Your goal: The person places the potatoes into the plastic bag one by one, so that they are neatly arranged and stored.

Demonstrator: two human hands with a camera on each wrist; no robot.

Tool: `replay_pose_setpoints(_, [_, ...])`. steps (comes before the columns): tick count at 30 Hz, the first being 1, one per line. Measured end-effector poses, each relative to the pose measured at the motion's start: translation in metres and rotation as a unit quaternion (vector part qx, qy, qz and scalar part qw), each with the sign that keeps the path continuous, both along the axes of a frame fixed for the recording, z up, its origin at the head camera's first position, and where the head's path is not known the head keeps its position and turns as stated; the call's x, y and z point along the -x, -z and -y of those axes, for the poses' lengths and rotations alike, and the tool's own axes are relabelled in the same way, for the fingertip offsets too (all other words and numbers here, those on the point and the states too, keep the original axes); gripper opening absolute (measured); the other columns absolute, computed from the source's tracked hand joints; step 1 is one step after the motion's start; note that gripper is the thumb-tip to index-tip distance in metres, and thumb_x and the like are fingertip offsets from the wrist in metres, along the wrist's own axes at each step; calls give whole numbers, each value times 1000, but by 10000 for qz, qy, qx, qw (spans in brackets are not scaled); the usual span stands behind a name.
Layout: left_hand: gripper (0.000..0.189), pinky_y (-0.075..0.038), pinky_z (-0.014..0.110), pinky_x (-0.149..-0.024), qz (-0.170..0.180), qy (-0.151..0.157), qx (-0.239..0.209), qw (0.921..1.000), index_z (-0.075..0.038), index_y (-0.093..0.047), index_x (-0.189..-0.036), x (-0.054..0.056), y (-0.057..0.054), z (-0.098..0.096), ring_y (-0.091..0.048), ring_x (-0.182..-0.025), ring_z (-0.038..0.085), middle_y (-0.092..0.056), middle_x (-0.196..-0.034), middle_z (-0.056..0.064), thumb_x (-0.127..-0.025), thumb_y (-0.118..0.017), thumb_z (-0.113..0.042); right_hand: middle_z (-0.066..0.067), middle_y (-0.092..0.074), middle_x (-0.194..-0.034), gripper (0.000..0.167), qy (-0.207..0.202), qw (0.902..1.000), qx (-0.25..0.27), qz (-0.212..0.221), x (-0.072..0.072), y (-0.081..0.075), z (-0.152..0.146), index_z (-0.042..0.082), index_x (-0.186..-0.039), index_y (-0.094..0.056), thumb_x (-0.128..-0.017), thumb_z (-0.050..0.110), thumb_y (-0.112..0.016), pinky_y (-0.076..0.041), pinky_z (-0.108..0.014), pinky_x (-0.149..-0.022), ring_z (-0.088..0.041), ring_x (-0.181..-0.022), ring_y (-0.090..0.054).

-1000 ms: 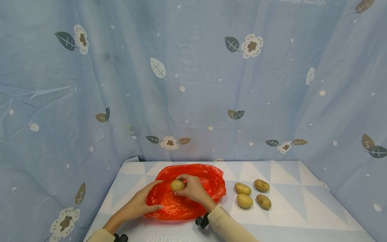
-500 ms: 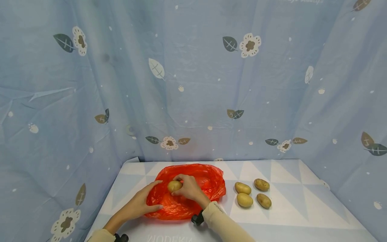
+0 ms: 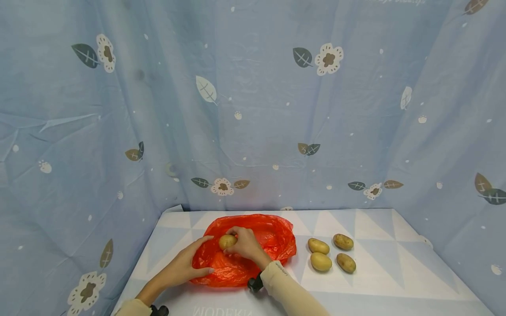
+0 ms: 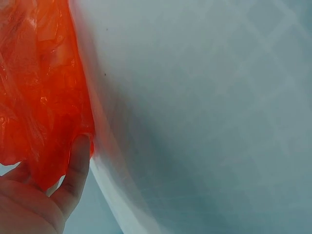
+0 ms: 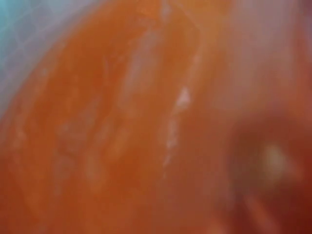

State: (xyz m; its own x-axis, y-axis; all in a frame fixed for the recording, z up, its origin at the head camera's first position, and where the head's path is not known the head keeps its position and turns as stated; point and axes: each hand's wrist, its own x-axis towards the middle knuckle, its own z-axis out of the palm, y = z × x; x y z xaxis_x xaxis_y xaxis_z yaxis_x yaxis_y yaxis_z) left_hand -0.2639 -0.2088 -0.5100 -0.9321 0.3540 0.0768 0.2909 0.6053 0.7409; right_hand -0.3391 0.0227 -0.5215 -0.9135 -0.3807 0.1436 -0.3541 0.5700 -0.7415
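Right hand (image 3: 246, 244) pinched one potato (image 3: 227, 242) between thumb and fingers, over the left part of the red bag (image 3: 282, 237); whether the potato touched the bag floor was unclear. Left hand (image 3: 183, 265) was spread wide, thumb and fingers against the bag's left rim.

Likely risks: the bag looked thin and floppy, so if the left hand eased off, that rim could fold inward over the potato. The pinch was on one end, so a smooth, rounded potato might slip and roll. A wrist or sleeve (image 3: 294, 292) brushing the near rim could drag the bag askew.

Around: four loose potatoes lay on the worktop (image 3: 379, 272), right of the bag: far-left potato (image 3: 318, 245), near-left potato (image 3: 321, 261), far-right potato (image 3: 343, 242), near-right potato (image 3: 346, 263). The bag's right wall stood between them and the held one. Black wrist gadget (image 3: 254, 283) sat just by the near rim, possible snag. Blue curtain (image 3: 261, 109) hung behind. Right wrist view too blurred for grip detail.
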Motion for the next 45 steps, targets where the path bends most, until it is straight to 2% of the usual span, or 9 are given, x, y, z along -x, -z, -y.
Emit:
replay_pose_setpoints(5, [90,-49,61,-102,-31,12,-14,10000,-16,-41,-155,0,2,0,-50,-134,38,-48,-153,11,-82,-87,-40,2,-70,-104,49,88,9999,-83,-24,1,2,-1,9,-116,-72,-74,20,-95,-57,-31,-80,-18,-94,-59])
replay_pose_setpoints(12, [90,-51,62,-100,-25,41,15,10000,-16,-41,-155,1,3,-1,-51,-133,39,-48,-152,12,-82,-87,-38,2,-70,-106,45,63,9999,46,71,0,3,-5,9,-118,-71,-79,19,-91,-58,-32,-81,-17,-93,-60])
replay_pose_setpoints(19, [90,-52,60,-99,151,-63,-64,9998,-16,-41,-156,0,2,-2,-51,-134,40,-48,-153,13,-82,-87,-42,0,-71,-110,40,-13,9999,150,47,0,-3,-13,9,-118,-73,-82,17,-89,-59,-33,-83,-17,-96,-62])
replay_pose_setpoints(25, [91,-53,58,-98,187,-87,-76,9998,-16,-41,-156,1,2,0,-51,-133,40,-47,-153,14,-82,-87,-42,-7,-70,-120,41,-2,9990,379,253,-1,-15,-28,9,-123,-70,-86,16,-85,-61,-35,-84,-26,-103,-64])
replay_pose_setpoints(30, [91,-52,59,-99,227,-97,-128,9996,-16,-41,-156,2,3,0,-50,-134,40,-46,-154,14,-82,-87,-40,-10,-68,-122,42,36,9988,382,298,-5,-24,-46,9,-126,-69,-88,19,-84,-59,-37,-85,-30,-109,-61])
replay_pose_setpoints(36, [90,-55,56,-96,311,-215,-171,9991,-18,-42,-155,2,3,0,-50,-133,40,-46,-154,14,-80,-88,-40,-15,-68,-124,44,63,9994,324,114,-4,-27,-72,5,-127,-68,-89,19,-83,-60,-38,-82,-37,-108,-63])
replay_pose_setpoints(45, [90,-54,59,-97,213,-142,-79,9996,-17,-43,-154,1,1,0,-50,-133,41,-46,-154,16,-80,-89,-37,-15,-70,-120,41,169,9994,44,-309,-8,-32,-108,7,-124,-69,-88,17,-84,-60,-37,-80,-31,-101,-66])
